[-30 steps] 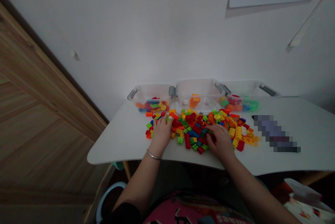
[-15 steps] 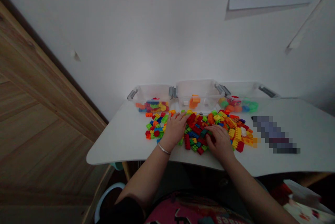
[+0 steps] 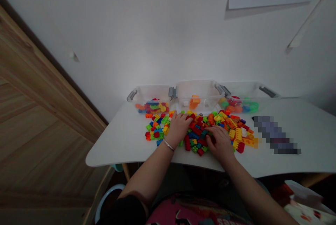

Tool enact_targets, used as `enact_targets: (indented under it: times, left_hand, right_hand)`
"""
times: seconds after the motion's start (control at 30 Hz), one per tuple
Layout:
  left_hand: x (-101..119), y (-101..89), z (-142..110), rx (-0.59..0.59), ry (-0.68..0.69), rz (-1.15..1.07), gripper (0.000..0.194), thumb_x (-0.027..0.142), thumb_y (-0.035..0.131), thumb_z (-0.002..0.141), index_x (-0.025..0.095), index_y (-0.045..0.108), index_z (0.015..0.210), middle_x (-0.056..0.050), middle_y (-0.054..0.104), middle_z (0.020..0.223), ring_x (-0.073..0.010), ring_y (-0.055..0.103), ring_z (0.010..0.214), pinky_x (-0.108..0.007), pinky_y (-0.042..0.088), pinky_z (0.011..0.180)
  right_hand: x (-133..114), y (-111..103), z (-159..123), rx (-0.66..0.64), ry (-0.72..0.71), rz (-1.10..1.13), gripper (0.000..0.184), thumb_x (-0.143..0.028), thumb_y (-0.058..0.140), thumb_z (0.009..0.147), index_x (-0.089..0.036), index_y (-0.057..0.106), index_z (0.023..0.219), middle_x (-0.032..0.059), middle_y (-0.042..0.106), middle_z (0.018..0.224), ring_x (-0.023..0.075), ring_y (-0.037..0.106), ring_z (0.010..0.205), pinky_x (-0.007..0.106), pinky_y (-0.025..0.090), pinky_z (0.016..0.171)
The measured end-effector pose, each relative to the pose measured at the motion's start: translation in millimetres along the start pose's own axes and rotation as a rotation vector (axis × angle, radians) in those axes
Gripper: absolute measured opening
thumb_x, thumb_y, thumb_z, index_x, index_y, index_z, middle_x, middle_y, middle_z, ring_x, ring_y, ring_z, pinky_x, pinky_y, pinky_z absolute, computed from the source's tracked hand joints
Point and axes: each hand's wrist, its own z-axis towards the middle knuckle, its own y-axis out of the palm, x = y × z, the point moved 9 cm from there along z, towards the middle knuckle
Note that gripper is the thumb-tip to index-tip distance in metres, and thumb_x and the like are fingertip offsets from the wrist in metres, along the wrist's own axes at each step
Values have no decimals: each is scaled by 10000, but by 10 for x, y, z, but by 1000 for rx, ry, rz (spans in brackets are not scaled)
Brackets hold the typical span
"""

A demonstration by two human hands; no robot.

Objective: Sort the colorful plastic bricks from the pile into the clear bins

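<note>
A heap of colourful toy building bricks (image 3: 194, 141) spreads over the white table (image 3: 118, 137). My left hand (image 3: 180, 127) lies over the heap's left-middle part, fingers apart, its fingertips by a red brick (image 3: 192, 116). On the right side of the heap rests my right hand (image 3: 221, 141), palm down, with the thumb apart from the outstretched fingers. Its fingertips are next to a dark green brick (image 3: 204, 134). What lies under both palms is hidden. A long red brick (image 3: 187, 143) sits between the hands, toward the front.
Behind the heap, three clear plastic bins stand against the wall: the left bin (image 3: 154, 93) holds small coloured pieces, the middle bin (image 3: 202, 90) an orange piece, the right bin (image 3: 246, 91) coloured balls and rings. A blurred-out flat object (image 3: 274, 135) lies at right.
My left hand has shifted slightly right, uncovering yellow bricks at its left, and its fingers now reach over the red brick. My right hand stays almost where it was.
</note>
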Motion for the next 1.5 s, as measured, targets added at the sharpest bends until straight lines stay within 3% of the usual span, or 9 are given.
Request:
enact_targets:
  times: [0.17,0.47,0.6,0.8,0.9,1.03,1.17,1.33,1.5]
  left_hand:
    - [-8,-16,8,43,19,0,161,200,517,929,239,659,995,-45,664,1112,-218,574,1064,-543,302,1117]
    - [-116,-97,24,9,-41,-106,113,201,586,884,228,695,869,-33,704,911,-211,583,984,-486,310,1107]
    - [-230,-109,22,-14,-158,-213,67,225,644,850,217,708,868,-43,707,887,-215,603,949,-389,448,934]
    - [-266,-81,-37,14,-200,-317,59,195,643,839,207,691,871,-38,704,887,-206,629,886,-347,479,834]
    - [-394,-59,-83,95,-340,-538,69,155,630,823,205,674,840,-25,703,872,-180,640,845,-321,493,802]
    - [-644,47,-172,244,-591,-1029,27,183,657,772,184,631,780,3,669,735,-145,640,718,-276,507,703]
    - [-886,71,-258,439,-721,-1382,230,328,709,717,179,582,838,6,648,738,-131,640,706,-271,521,704]
    - [-1286,-177,-361,704,-743,-1463,506,389,721,690,212,498,1108,-9,655,878,-121,653,747,-260,535,705]
    - [-1843,-639,-444,934,-721,-1277,343,333,640,750,194,514,1037,7,631,797,-121,646,702,-275,542,720]
  right_hand:
    - [8,7,-4,-8,12,11,259,-247,514,872,-198,644,1091,79,699,1046,267,581,1072,486,454,984]
    - [5,2,1,-14,11,3,257,-244,507,876,-192,639,1090,80,697,1039,268,574,1068,483,453,979]
    - [4,6,-2,-13,7,3,251,-247,510,876,-196,638,1086,75,698,1040,264,574,1067,480,454,977]
    - [9,15,-7,-13,13,4,249,-245,519,868,-199,638,1082,74,701,1039,267,576,1067,482,454,977]
    - [12,10,-9,-12,17,15,251,-247,522,866,-201,640,1083,74,700,1042,268,576,1073,485,455,980]
    - [18,-5,-5,-7,33,31,255,-243,521,863,-214,649,1081,71,701,1039,270,580,1075,492,457,977]
    - [10,-10,-2,-3,29,33,262,-240,518,862,-216,653,1085,72,704,1034,271,583,1074,494,456,981]
    - [9,3,-11,-6,12,12,260,-241,518,870,-201,646,1092,74,702,1042,272,572,1086,488,457,985]
    - [10,-2,-4,-14,17,26,260,-249,521,866,-219,656,1086,73,702,1039,272,582,1077,504,460,980]
